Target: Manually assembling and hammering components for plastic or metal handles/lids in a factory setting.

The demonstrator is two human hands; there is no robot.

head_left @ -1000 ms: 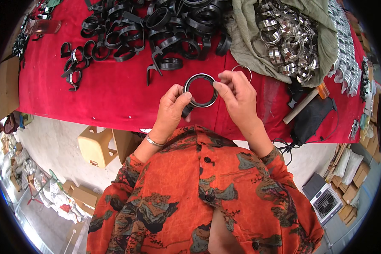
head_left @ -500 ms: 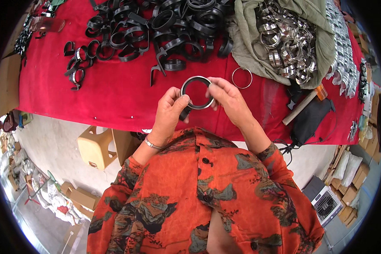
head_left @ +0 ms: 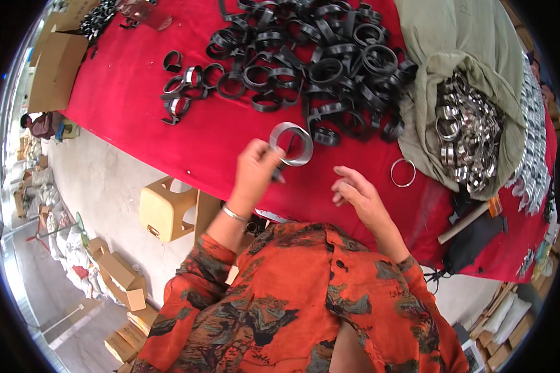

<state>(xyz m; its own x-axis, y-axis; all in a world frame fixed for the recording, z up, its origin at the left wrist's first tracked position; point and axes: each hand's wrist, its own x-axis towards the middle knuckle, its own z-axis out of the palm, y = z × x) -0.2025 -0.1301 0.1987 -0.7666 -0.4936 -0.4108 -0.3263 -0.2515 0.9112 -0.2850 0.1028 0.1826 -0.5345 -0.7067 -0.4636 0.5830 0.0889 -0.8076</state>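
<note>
My left hand (head_left: 257,169) grips a black plastic ring clip with a shiny metal ring (head_left: 305,149) fitted on it, held up over the red cloth. The clip's dark tail shows below my fingers. To its right, my right hand (head_left: 359,194) is off the ring, fingers apart and holding nothing. A loose metal ring (head_left: 403,173) lies on the cloth just right of that hand. Beyond both hands spreads a big heap of black ring clips (head_left: 330,71). Several clips with metal rings (head_left: 179,107) lie apart at the left.
A green cloth sack (head_left: 417,130) of metal rings (head_left: 473,137) sits at the right. Near it are a hammer (head_left: 463,225) and a black pouch (head_left: 479,245). Silvery parts (head_left: 534,133) line the far right. A yellow stool (head_left: 162,211) stands below the table's left edge.
My right hand has let go of the ring clip and drawn away to the right. My left hand still holds it and has turned it. The view has swung leftward.
</note>
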